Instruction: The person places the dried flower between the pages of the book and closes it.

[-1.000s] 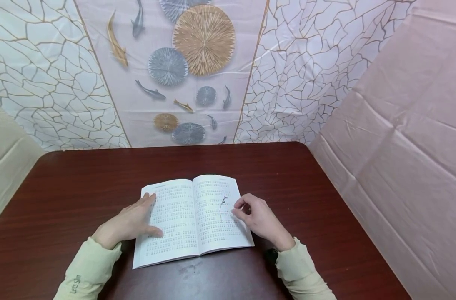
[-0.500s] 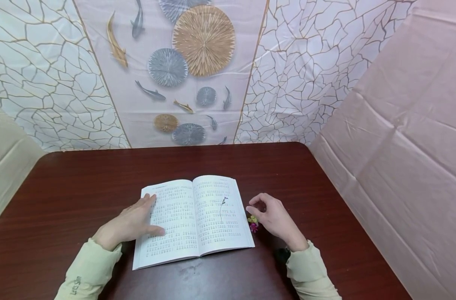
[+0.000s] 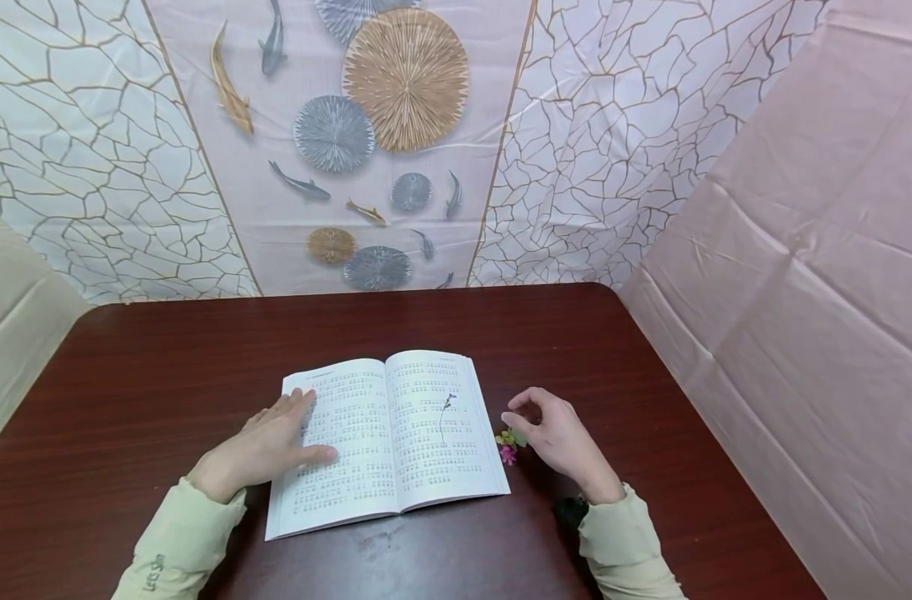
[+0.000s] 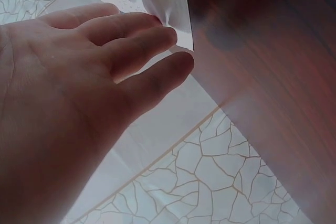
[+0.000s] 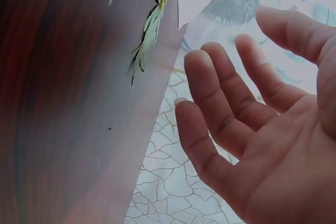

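Observation:
An open book [image 3: 351, 425] with printed pages lies on the table. My left hand [image 3: 264, 446] rests on the left page with its fingers spread; in the left wrist view its fingers [image 4: 152, 82] reach to the page edge. On the right page lies a thin-stemmed sprig [image 3: 443, 421] with a small dark purplish tip. Just right of the book is a little bunch of flowers [image 3: 508, 450], pink and yellow with pale green leaves [image 5: 149, 35]. My right hand [image 3: 564, 437] is beside that bunch, fingers loosely bent and holding nothing, as the right wrist view confirms.
The dark reddish wooden table [image 3: 201, 333] extends around the book. Behind it hangs a patterned cloth [image 3: 407, 83] with fish and round motifs, and a plain pinkish cloth [image 3: 816, 275] stands on the right.
My right hand has moved right, from over the right page to beside the book, uncovering the pink and yellow flowers. The sprig stays on the page. My left hand has barely shifted.

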Demonstrator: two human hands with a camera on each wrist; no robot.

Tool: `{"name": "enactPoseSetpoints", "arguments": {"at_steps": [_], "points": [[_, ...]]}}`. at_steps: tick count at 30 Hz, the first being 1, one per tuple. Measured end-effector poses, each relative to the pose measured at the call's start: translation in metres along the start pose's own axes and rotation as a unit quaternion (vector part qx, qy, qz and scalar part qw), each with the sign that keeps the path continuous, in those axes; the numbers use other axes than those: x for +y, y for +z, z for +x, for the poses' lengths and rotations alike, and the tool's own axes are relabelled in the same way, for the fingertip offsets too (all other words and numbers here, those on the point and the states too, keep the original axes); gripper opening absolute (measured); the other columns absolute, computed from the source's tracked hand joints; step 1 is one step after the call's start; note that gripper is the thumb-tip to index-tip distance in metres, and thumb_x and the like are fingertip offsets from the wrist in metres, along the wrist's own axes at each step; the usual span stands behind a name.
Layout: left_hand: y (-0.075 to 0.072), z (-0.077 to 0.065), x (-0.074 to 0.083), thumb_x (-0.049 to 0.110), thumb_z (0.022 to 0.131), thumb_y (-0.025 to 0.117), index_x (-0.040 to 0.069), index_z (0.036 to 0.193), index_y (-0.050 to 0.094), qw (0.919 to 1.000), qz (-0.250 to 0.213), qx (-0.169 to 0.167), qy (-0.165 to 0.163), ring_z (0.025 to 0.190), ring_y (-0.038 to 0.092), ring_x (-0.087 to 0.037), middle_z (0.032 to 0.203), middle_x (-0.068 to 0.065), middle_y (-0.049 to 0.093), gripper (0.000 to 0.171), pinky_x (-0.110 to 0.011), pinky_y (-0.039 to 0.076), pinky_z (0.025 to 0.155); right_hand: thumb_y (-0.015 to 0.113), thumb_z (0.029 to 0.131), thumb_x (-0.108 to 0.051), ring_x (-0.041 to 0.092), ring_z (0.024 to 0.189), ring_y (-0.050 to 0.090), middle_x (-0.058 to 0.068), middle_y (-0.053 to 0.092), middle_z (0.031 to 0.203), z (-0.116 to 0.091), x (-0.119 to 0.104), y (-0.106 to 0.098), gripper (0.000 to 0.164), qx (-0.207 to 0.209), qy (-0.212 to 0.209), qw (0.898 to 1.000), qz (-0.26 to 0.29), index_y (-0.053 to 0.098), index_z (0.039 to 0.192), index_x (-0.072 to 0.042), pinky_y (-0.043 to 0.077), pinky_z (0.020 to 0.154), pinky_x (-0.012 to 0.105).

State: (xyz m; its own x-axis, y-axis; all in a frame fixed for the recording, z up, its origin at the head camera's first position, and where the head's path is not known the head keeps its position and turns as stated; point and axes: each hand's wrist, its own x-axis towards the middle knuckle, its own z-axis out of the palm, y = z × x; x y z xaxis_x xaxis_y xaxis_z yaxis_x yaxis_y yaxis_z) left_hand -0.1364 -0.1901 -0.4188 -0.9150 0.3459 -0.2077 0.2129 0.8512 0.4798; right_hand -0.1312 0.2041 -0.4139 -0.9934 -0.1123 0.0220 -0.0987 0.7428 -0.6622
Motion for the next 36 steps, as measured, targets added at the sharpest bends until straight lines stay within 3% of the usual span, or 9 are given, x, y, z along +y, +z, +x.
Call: {"name": "enactPoseSetpoints", "arguments": {"at_steps": [17,27,31,36], "points": [[0.001,-0.002,0.004,0.063,0.086,0.060,-0.011,0.148,0.026,0.9998,-0.004,0.003,0.017,0.140,0.021,-0.050,0.151,-0.034,0.025,0.102,-0.066,0.019,0.108,0.071,0.091,-0.025,0.016,0.063,0.054,0.002,0.062,0.083,0.001,0.003,0.002,0.022,-0.025,0.048,0.999,0.007,0.064,0.105,-0.010,0.045,0.056,0.031],[-0.002,-0.009,0.011,0.065,0.086,0.059,-0.009,0.148,0.029,0.9987,-0.023,0.010,0.044,0.140,0.022,-0.049,0.151,-0.030,0.029,0.101,-0.065,0.020,0.108,0.070,0.091,-0.025,0.016,0.065,0.055,0.001,0.062,0.083,0.000,0.003,0.003,0.021,-0.026,0.048,0.998,0.008,0.064,0.105,-0.010,0.046,0.057,0.032],[-0.002,-0.010,0.014,0.068,0.075,0.068,-0.008,0.148,0.029,0.9965,-0.028,-0.004,0.078,0.140,0.022,-0.049,0.152,-0.029,0.029,0.113,-0.062,0.022,0.109,0.070,0.091,-0.025,0.016,0.065,0.054,0.001,0.062,0.083,0.000,0.003,0.004,0.021,-0.027,0.049,0.998,0.008,0.064,0.105,-0.011,0.046,0.056,0.032],[-0.001,-0.012,0.016,0.059,0.051,0.087,-0.005,0.151,0.023,0.9926,-0.048,-0.040,0.104,0.142,0.018,-0.047,0.155,-0.029,0.021,0.135,-0.062,0.018,0.111,0.070,0.091,-0.026,0.018,0.067,0.055,0.000,0.063,0.084,0.001,0.003,0.004,0.020,-0.029,0.050,0.998,0.010,0.064,0.104,-0.012,0.046,0.057,0.032]]}}
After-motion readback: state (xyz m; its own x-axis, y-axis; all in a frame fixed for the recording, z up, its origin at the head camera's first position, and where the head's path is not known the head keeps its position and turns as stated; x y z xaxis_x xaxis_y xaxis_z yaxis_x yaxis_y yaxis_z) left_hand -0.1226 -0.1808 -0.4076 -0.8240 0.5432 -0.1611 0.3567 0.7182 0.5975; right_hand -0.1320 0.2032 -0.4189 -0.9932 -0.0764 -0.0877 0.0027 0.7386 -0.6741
